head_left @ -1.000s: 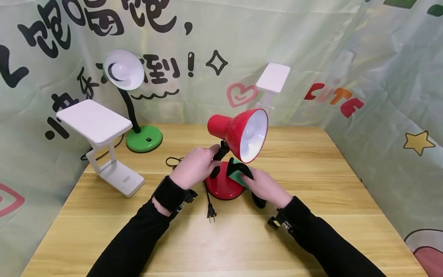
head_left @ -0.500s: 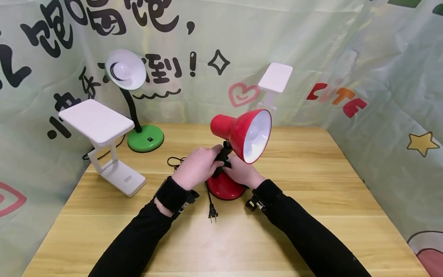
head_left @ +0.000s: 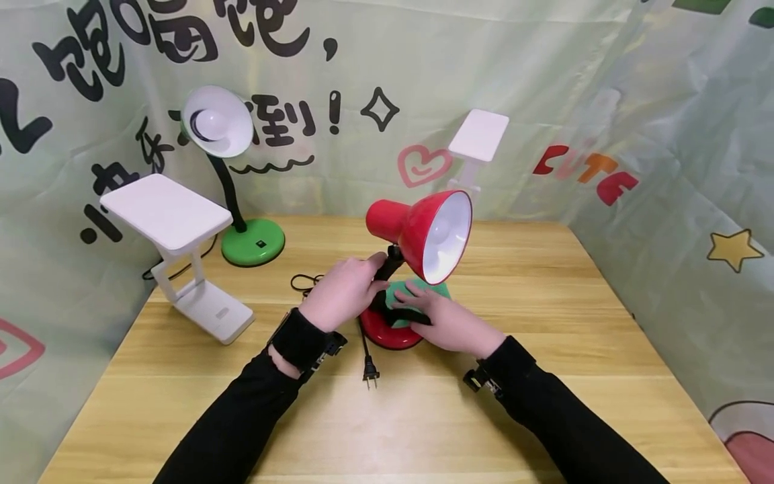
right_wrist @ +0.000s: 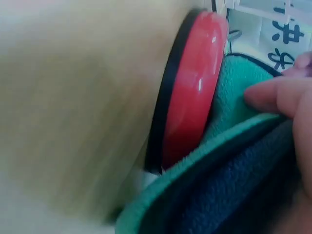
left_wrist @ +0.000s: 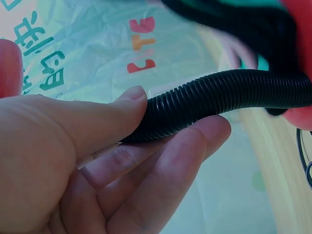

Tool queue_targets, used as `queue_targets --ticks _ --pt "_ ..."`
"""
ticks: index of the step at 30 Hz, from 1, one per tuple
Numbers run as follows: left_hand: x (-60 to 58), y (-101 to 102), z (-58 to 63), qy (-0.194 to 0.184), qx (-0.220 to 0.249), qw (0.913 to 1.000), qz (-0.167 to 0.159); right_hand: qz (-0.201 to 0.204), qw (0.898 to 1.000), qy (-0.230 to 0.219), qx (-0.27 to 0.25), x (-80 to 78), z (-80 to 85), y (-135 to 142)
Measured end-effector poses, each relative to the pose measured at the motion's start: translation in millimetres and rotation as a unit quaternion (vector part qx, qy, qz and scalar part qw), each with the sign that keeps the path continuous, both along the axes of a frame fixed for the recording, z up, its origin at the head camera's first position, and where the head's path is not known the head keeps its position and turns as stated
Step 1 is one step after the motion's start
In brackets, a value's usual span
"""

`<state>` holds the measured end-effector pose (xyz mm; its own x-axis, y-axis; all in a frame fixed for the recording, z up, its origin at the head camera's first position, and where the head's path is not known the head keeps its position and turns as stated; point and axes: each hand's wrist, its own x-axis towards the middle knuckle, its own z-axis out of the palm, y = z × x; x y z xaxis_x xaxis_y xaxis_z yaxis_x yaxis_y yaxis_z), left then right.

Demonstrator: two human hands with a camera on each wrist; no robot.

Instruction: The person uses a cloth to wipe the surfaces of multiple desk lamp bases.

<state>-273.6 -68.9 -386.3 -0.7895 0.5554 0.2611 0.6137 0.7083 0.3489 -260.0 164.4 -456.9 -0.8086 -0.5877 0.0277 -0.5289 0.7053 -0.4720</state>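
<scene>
A red desk lamp (head_left: pixel 387 218) stands mid-table, its white-lined shade turned right. My left hand (head_left: pixel 338 289) grips its black ribbed neck (left_wrist: pixel 204 100) between thumb and curled fingers. A green cloth (head_left: pixel 438 289) with a dark reverse side lies over part of the round red base (head_left: pixel 390 339). On this cloth rests my right hand (head_left: pixel 450 319), fingers spread and extended toward the neck. The right wrist view shows fingertips touching the cloth beside the base's rim, with a fold of the cloth nearer the camera.
The lamp's black plug (head_left: pixel 370 370) lies in front of the base. At left are a white folding lamp (head_left: pixel 166 212) and a green-based lamp (head_left: pixel 252 243). Another white lamp (head_left: pixel 479 136) appears behind the red one, against the printed backdrop.
My right hand went in behind the neck, then came back out to the right. Its fingers are now spread, and the cloth lies more unfolded over the base. The left hand keeps its grip.
</scene>
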Motion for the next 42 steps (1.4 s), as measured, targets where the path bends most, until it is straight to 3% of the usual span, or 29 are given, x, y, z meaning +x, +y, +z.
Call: queue_targets --ticks 6,10,14,18,25,30,35,39,42 --pt "0.8 -1 0.2 -0.008 0.0 1.0 0.002 0.033 0.997 0.034 0.068 29.1 4.0 2" --pt "0.8 -1 0.5 -0.012 -0.002 0.9999 0.002 0.067 0.994 0.039 0.073 43.3 5.7 -5" --pt "0.9 -1 1.6 -0.005 -0.005 1.0 0.002 0.101 0.991 0.031 0.08 49.7 7.5 -21" --pt "1.7 -1 2.8 0.002 -0.008 1.0 0.0 0.106 0.988 0.045 0.105 49.8 5.6 -42" --pt "3.6 -1 3.7 0.0 -0.007 1.0 -0.005 0.066 0.984 0.099 0.13 48.2 -4.0 -75" --pt "3.9 -2 3.9 -0.002 -0.008 1.0 -0.003 0.059 0.988 0.097 0.106 54.7 -3.0 -69" --pt "3.2 -1 3.2 -0.001 -0.01 0.9999 -0.001 0.046 0.997 0.036 0.048 65.2 6.2 -41" --pt "3.5 0 3.5 -0.006 -0.01 0.9999 0.001 0.002 1.0 -0.023 0.009 66.9 13.1 -14" --pt "4.0 0 3.9 -0.011 -0.008 0.9999 0.002 -0.032 0.999 -0.03 -0.013 60.9 13.4 7"
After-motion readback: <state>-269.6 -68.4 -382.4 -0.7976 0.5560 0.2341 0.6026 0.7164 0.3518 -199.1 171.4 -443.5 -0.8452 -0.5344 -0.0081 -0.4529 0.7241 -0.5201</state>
